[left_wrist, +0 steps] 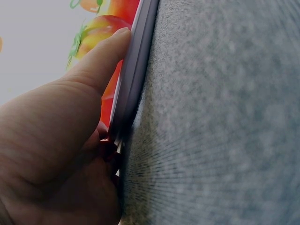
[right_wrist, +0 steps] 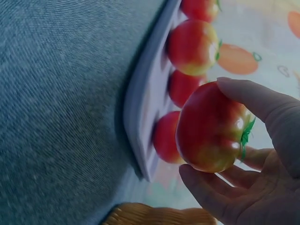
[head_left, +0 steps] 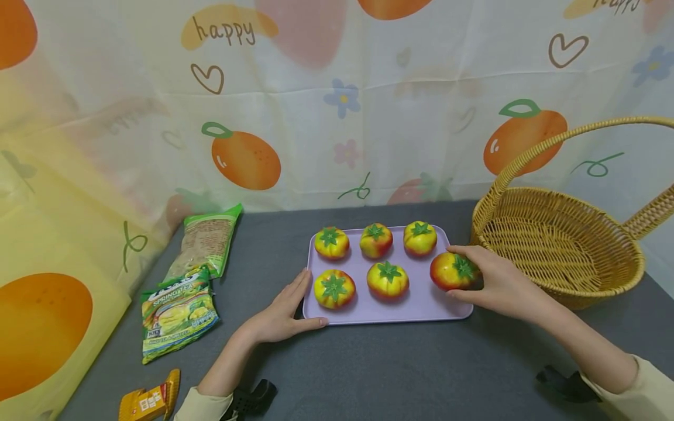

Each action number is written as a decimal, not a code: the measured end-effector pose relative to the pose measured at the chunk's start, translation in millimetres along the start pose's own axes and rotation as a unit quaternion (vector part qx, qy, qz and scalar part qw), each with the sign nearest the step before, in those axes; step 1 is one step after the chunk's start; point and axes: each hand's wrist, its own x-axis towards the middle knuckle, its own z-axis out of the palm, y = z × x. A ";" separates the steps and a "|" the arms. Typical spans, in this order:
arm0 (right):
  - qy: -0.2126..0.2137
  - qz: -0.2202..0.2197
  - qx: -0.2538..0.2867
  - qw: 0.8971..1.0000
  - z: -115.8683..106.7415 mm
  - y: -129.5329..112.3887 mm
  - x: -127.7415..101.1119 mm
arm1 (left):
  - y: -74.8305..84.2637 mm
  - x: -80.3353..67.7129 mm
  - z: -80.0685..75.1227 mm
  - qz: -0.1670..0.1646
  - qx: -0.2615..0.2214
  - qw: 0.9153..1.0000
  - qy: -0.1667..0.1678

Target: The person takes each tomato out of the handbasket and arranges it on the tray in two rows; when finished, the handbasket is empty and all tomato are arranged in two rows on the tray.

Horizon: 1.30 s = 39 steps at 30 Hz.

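A lilac tray (head_left: pixel 421 309) lies on the dark table, bearing several red-and-yellow tomatoes with green star-shaped tops, among them a front-left tomato (head_left: pixel 334 289) and a front-middle tomato (head_left: pixel 388 280). My right hand (head_left: pixel 500 280) grips another tomato (head_left: pixel 456 271) between thumb and fingers. In the right wrist view this held tomato (right_wrist: pixel 213 129) is raised off the tray, above its right end. My left hand (head_left: pixel 281 313) touches the tray's front-left corner, fingers straight along the left side and thumb at the front rim. The left wrist view shows the thumb (left_wrist: pixel 101 58) against the tray's rim (left_wrist: pixel 133 65).
A wicker basket (head_left: pixel 547 240) with a tall handle stands right of the tray, close to my right hand. On the left lie a green-edged bag (head_left: pixel 207 240), a green-and-yellow packet (head_left: pixel 179 316) and an orange packet (head_left: pixel 150 400). A printed cloth (head_left: pixel 300 117) hangs behind the table.
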 end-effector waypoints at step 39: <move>-0.034 -0.028 -0.015 0.999 26.2 1.7 7.8 | -3.5 1.0 0.6 0.009 0.008 1.000 0.002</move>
